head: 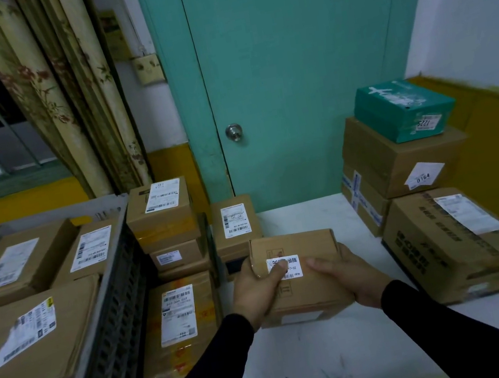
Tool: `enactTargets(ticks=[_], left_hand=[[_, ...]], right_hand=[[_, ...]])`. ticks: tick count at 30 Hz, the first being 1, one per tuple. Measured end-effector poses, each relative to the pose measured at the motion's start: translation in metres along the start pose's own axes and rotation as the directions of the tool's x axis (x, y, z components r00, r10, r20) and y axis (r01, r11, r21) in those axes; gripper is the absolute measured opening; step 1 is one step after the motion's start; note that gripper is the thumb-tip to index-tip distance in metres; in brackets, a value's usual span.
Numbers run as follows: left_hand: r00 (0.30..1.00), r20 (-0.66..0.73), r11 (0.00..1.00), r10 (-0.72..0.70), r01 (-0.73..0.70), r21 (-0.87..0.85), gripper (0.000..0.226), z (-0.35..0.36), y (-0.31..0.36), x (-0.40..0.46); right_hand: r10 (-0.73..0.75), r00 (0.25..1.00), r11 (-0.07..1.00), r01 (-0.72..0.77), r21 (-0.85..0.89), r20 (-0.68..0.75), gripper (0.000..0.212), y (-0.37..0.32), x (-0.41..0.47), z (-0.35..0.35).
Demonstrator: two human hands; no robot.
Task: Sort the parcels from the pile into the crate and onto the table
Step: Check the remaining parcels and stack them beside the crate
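Note:
I hold a small brown cardboard parcel [298, 247] with a white label over the white table [305, 362]. My left hand [256, 291] grips its left edge, thumb lying on the label. My right hand [353, 274] grips its right side, thumb on top. The grey plastic crate [113, 332] stands at the left with three brown parcels [29, 344] lying flat inside. A pile of labelled brown parcels [163, 217] is stacked between the crate and the table.
Several boxes are stacked on the table's right side: large brown cartons [450, 240] and a green box [400, 109] on top. A teal door [289, 81] with a round knob is behind the table. Curtains and a barred window are at the left.

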State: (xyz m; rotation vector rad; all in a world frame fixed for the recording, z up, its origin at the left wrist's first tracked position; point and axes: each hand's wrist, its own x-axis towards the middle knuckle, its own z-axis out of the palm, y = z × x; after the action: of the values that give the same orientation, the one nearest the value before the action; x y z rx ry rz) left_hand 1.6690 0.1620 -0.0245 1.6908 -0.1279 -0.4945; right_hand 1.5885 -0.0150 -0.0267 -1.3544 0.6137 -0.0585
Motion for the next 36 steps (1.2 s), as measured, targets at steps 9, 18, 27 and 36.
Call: enactTargets(ticks=[9, 18, 27, 36], left_hand=[[0.999, -0.018, 0.999, -0.031, 0.031, -0.025, 0.051, 0.001, 0.0, -0.004], [0.957, 0.121, 0.915, -0.264, 0.288, -0.282, 0.048, -0.009, 0.017, -0.003], [0.949, 0.234, 0.934, -0.212, 0.267, -0.236, 0.054, -0.002, 0.016, 0.005], [0.981, 0.177, 0.996, -0.073, 0.082, -0.045, 0.046, -0.001, 0.013, 0.004]], right_hand=[[-0.055, 0.998, 0.998, 0.055, 0.004, -0.036, 0.063, 0.007, 0.0, -0.002], [0.071, 0.993, 0.963, -0.044, 0.267, -0.094, 0.086, 0.0, 0.009, -0.021], [0.086, 0.992, 0.96, -0.106, 0.258, 0.088, 0.056, 0.002, 0.004, -0.022], [-0.071, 0.996, 0.993, 0.065, 0.098, 0.054, 0.072, 0.003, 0.009, -0.006]])
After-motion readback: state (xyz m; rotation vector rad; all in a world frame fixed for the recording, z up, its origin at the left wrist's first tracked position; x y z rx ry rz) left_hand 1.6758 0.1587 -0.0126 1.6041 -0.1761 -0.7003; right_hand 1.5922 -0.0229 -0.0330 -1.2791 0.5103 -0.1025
